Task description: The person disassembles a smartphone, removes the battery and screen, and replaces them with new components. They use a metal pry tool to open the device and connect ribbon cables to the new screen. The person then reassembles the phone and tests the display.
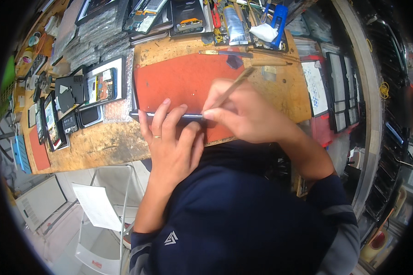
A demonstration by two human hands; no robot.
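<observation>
A thin dark slab like a phone (191,117) is held on edge over the orange-red mat (170,85). My left hand (172,140), a ring on one finger, grips it with the fingers along its upper edge. My right hand (250,117) pinches a slim tan wooden stick (236,85), which slants up to the right. The stick's lower end is hidden by the fingers, close to the slab's right end. Most of the slab's faces cannot be seen from above.
Opened phones (103,85) and loose phone parts lie left of the mat. Stacked bubble-wrapped packets (94,36) stand behind them. A flat blade-like tool (225,53) rests at the mat's far edge. Further back are a glue tube (235,25) and blue-handled tool (278,25).
</observation>
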